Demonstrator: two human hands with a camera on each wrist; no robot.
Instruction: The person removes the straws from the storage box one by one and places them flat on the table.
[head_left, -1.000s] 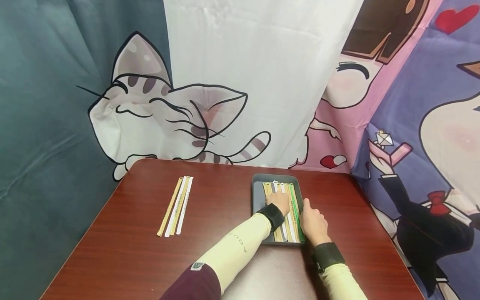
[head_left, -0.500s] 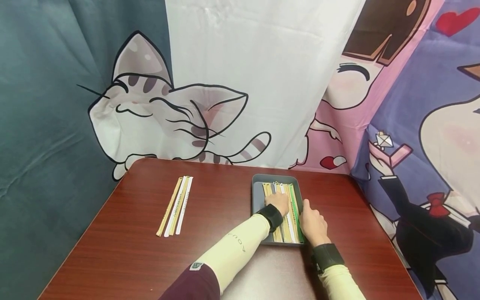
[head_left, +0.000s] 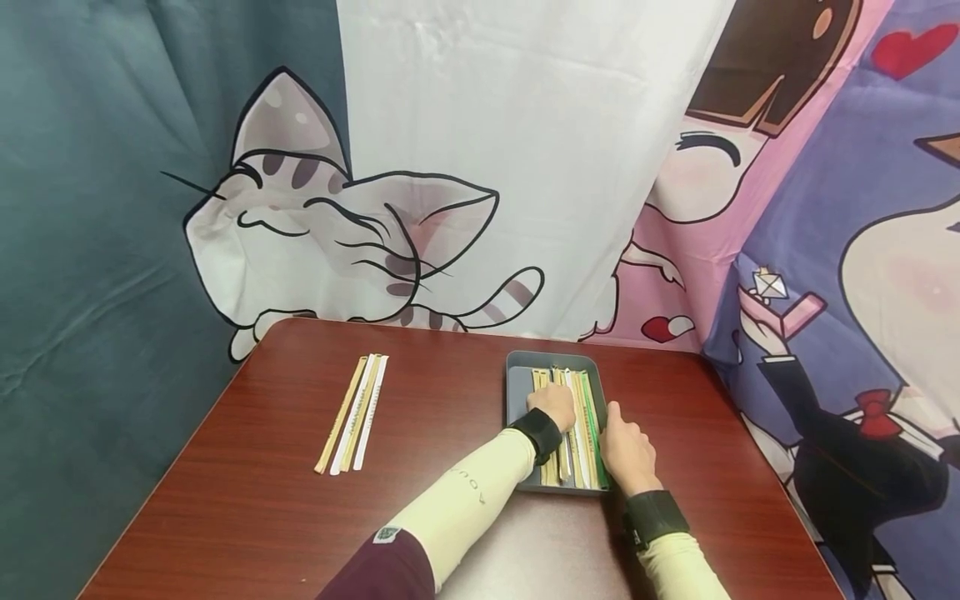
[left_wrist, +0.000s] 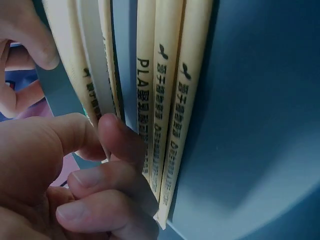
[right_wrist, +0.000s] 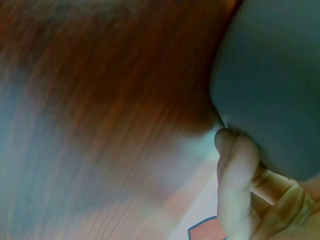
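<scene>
My left hand (head_left: pixel 553 406) reaches into a dark grey tray (head_left: pixel 519 390) holding several paper-wrapped straws (head_left: pixel 588 429), mostly beige, with white ones and a green one at the right. Seen from the left wrist, thumb and index finger pinch a wrapped straw (left_wrist: pixel 95 60), the other fingers curled beside it. Three beige straws with printed lettering (left_wrist: pixel 172 95) lie side by side near those fingertips. My right hand (head_left: pixel 628 450) grips the tray's right side, thumb along the rim. In the right wrist view, its fingers (right_wrist: pixel 235 170) press against the tray's outer wall (right_wrist: pixel 275 90).
On the left of the red-brown wooden table (head_left: pixel 247 500), several beige and white wrapped straws (head_left: pixel 352 414) lie in a loose row. A printed cloth backdrop (head_left: pixel 450 125) hangs behind the table's far edge.
My left hand has shifted slightly left within the tray, and the straws under it are spread differently. The right hand keeps its hold on the tray. The straws on the table stay put.
</scene>
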